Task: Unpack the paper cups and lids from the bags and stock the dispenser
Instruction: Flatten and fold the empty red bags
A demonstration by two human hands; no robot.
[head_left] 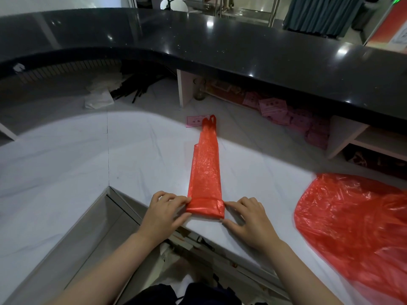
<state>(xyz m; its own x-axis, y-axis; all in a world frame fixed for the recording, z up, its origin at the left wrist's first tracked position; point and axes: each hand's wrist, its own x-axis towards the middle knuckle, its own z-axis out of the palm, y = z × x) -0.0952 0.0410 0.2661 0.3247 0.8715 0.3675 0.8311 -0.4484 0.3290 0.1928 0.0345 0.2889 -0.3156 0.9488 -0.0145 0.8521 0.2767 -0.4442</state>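
Lying flat on the white worktop (66,155), just below the black counter (242,47), a folded red bag (206,170) stretches as a narrow strip with its handles pointing at that counter. Its near end is turned up into a small roll, and both hands work there: the left hand (164,211) pinches the roll's left edge between thumb and fingertips, and the right hand (246,216) does the same at the right edge. A second red bag (352,221) lies spread out and crumpled further right of the strip, well apart. No cups, lids or dispenser show. I judge the film light, limp and slippery, apt to spring open, so both ends of the roll want holding while it turns.
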